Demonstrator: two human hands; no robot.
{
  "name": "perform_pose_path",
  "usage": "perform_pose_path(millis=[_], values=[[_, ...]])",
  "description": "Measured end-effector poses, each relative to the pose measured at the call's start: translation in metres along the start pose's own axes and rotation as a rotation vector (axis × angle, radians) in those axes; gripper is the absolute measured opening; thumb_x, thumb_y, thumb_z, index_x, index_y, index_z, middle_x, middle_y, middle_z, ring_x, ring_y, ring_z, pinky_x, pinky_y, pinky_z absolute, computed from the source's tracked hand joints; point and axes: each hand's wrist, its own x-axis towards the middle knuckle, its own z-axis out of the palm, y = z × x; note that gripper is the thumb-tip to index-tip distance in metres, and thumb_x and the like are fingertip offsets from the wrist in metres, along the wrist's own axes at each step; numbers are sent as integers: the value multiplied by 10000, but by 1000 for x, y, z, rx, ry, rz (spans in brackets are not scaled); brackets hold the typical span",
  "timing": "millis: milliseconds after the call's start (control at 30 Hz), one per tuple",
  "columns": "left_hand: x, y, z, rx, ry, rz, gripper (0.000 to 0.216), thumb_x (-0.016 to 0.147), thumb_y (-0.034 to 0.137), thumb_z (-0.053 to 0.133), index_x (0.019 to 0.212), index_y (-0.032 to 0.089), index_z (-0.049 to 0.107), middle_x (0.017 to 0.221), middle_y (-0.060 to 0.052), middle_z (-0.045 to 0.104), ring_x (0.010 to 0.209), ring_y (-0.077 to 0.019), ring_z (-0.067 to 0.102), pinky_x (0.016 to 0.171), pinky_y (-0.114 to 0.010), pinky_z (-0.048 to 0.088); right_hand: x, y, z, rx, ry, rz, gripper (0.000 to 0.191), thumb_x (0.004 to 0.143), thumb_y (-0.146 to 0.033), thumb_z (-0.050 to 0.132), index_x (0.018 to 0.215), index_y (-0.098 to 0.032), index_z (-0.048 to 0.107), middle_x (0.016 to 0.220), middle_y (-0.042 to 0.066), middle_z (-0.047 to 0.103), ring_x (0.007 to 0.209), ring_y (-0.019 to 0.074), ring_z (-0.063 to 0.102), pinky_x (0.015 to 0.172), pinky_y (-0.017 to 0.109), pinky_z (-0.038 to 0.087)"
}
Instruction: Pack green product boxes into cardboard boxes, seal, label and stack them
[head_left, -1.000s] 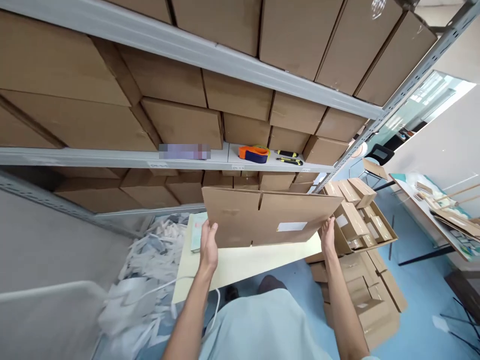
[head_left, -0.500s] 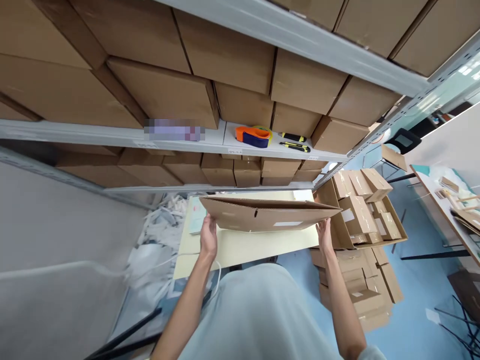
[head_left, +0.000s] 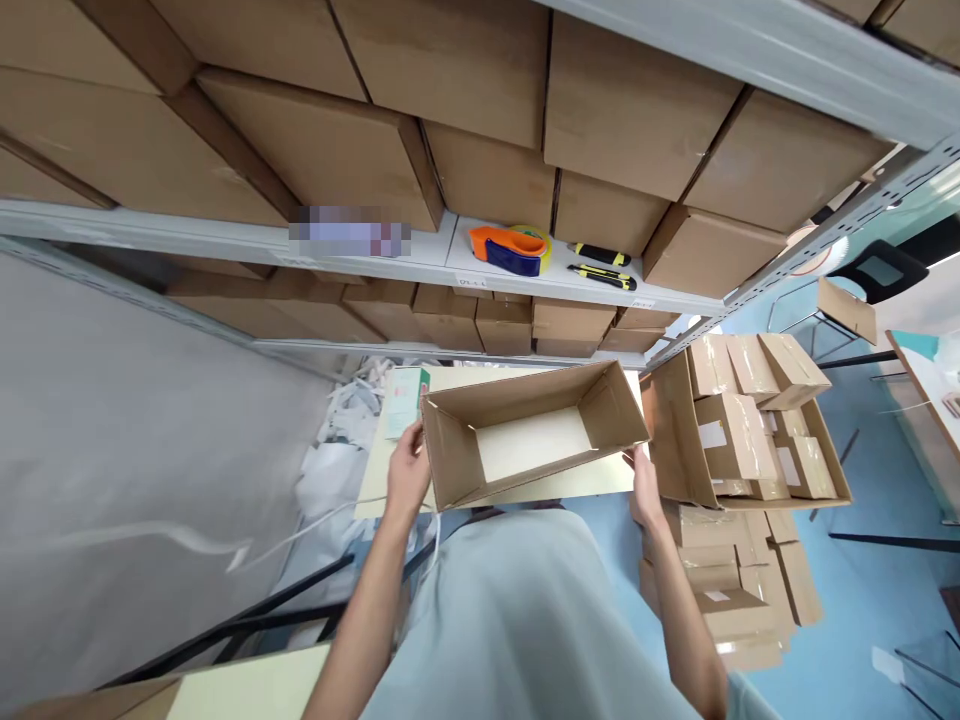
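Note:
Between my two hands a cardboard box [head_left: 457,455] is spread into a rectangular frame, its top open, above the pale yellow table [head_left: 600,482]. A pale surface shows at the bottom of it, within the brown walls. My left hand [head_left: 409,468] grips the left end, its thumb by the outer wall and the other fingers partly hidden. At the right corner my right hand [head_left: 643,488] holds the lower edge with its fingertips. Just beyond my left hand, a green and white small box [head_left: 406,395] stands on the table.
Shelves of cardboard boxes [head_left: 450,60] rise in front. An orange and blue tape dispenser [head_left: 512,250] and two utility knives [head_left: 602,265] lie on the shelf edge [head_left: 420,272]. To the right, a large carton [head_left: 681,435] holds several taped boxes, beside stacked flat cardboard [head_left: 739,610].
The nearly flat cardboard has been spread into an open rectangular box, tilted so its inside faces me. Both hands stay at its ends. The view has shifted slightly.

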Motion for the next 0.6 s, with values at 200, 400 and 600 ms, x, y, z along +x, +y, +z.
perform_pose_path(millis=[200, 400, 600], values=[[-30, 41, -14, 140, -4, -21, 380, 802, 395, 921, 1122, 225, 808, 1190, -94, 794, 1209, -328, 729, 1084, -416, 623, 5, -85, -43, -263, -80, -187, 783, 1019, -874, 470, 1094, -188, 840, 1095, 151, 851, 1066, 348, 776, 988, 483, 610], [-38, 61, 7, 334, -98, 56, 514, 791, 295, 875, 1291, 229, 774, 1327, -117, 750, 1226, -339, 707, 974, -386, 630, 43, -151, -26, -704, -209, -257, 489, 968, -690, 662, 980, -222, 806, 869, 63, 800, 743, 240, 693, 730, 342, 508], [-26, 84, 6, 315, -285, 163, 339, 813, 223, 808, 1149, 233, 845, 1285, -81, 778, 1204, -321, 684, 931, -293, 569, 35, -167, -15, -917, -94, -322, 283, 987, -416, 590, 751, -262, 613, 616, 12, 632, 576, 208, 555, 622, 320, 357]])
